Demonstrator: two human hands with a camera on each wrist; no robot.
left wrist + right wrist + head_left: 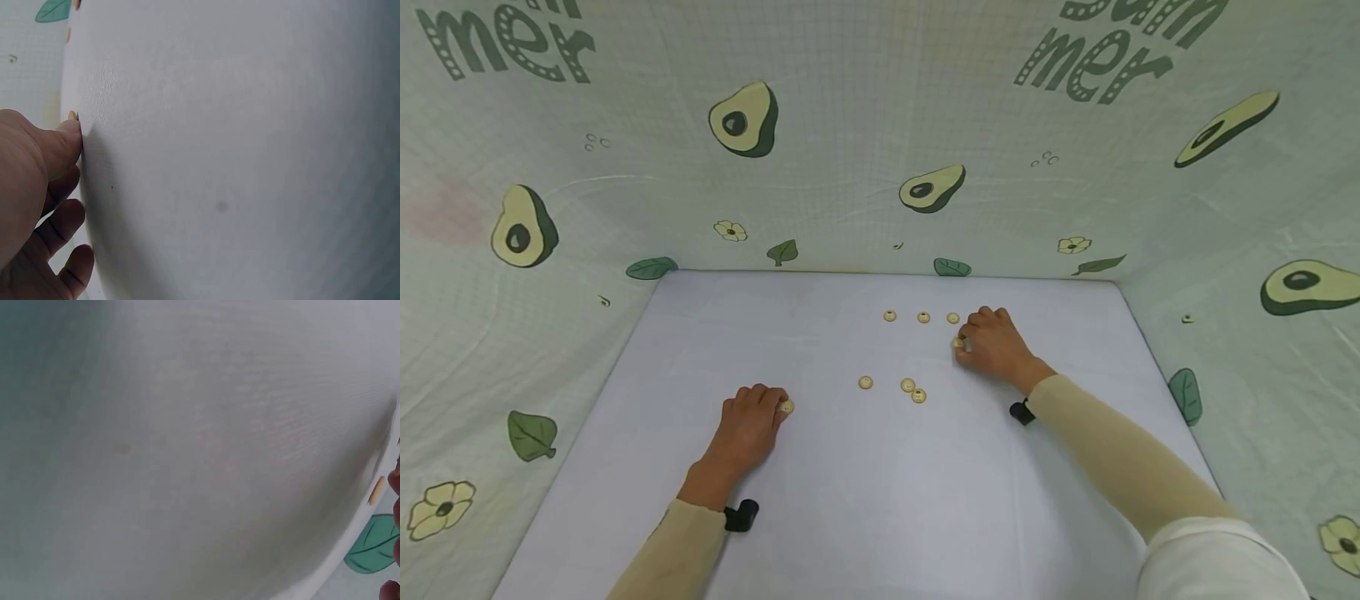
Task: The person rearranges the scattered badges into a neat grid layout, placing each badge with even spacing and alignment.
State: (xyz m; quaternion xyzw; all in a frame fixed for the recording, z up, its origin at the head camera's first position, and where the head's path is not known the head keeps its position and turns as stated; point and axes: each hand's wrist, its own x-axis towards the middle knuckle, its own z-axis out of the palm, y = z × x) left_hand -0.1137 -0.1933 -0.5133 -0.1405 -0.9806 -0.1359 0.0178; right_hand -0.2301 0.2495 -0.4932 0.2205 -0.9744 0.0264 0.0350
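Observation:
My left hand (747, 429) pinches a small round wooden button (787, 407) between thumb and fingertips, low over the white tabletop. In the left wrist view its edge (73, 115) peeks out past the thumb. Farther back on the right, my right hand (996, 343) pinches another wooden button (958, 342). Just behind those fingertips lies a button (952, 318), the right end of a back row with two more, a middle one (923, 317) and a left one (890, 316). Only the right hand's fingertips (395, 515) show at the edge of the right wrist view.
Between the hands lie a single button (866, 382) and a touching pair, one (907, 385) behind the other (919, 396). The white table (880, 500) meets a hanging cloth (842, 183) with avocado prints at the back and sides. Black straps sit at both wrists.

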